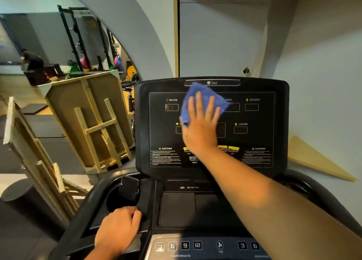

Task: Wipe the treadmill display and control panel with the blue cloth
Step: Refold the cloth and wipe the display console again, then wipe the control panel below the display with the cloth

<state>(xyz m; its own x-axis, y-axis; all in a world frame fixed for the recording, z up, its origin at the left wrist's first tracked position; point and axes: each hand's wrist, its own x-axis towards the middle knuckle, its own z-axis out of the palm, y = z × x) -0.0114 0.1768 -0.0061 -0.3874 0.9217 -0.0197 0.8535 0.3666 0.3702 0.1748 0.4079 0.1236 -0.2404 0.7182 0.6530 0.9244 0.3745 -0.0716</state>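
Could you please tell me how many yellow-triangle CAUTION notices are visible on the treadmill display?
2. One CAUTION notice sits at the lower left of the display; the other CAUTION notice sits at the lower right. The right hand and forearm cover the middle, so another could be hidden.

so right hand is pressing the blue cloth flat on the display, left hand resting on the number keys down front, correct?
Not quite. In the head view the left hand grips the console's left edge beside the cup holder, not the number keys. The right hand does press the blue cloth flat on the display.
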